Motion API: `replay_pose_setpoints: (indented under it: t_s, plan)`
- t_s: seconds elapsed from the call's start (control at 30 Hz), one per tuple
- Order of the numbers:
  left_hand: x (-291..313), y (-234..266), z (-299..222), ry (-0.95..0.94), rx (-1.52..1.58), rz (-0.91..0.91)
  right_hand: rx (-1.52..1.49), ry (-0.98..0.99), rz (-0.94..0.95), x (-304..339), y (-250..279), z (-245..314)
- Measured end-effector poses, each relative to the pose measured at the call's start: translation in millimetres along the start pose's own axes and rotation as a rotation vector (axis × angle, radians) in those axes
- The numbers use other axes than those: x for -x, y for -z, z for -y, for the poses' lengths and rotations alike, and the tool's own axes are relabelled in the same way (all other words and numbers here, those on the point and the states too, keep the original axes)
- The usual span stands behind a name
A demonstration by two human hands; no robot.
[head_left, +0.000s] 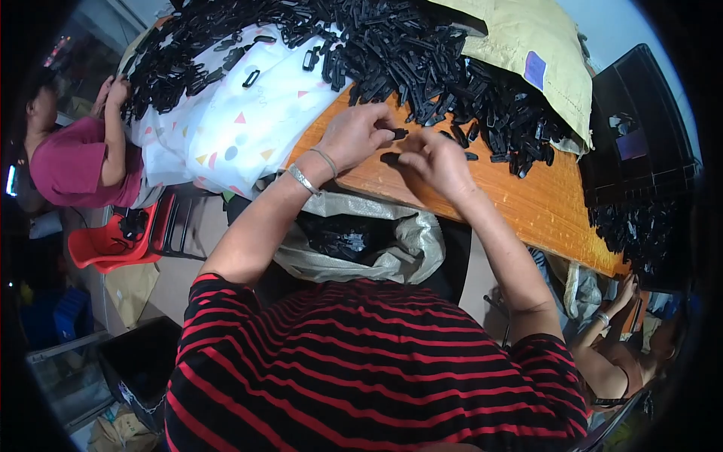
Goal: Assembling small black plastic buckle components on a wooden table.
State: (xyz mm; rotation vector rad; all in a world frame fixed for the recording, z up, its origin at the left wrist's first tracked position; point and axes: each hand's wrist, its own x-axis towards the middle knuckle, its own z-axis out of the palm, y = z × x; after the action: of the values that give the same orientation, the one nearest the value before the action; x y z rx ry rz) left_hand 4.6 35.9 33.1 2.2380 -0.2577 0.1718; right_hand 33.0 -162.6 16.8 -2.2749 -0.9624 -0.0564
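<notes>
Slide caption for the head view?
Left hand and right hand handle small black parts beside a heap on a wooden table.

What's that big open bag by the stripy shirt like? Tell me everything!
The bag is pale grey-white, crumpled and slightly shiny, like woven plastic. Its wide mouth gapes open with a bunched, folded rim, and dark pieces show inside. It sits below the wooden table's near edge, in front of the shirt. Neither the left hand nor right hand touches it.
</notes>
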Motion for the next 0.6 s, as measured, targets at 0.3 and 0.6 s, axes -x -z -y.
replay_pose_setpoints:
  t_s: [0.3, 0.6]
  plan:
    - [12, -7, 3, 0.163, 0.338, 0.117, -0.789, -0.391, -0.024, 3, 3, -1]
    - [26, -29, 14, 0.297, 0.249, -0.031, -0.766, -0.559, 0.048, 5, -7, -1]
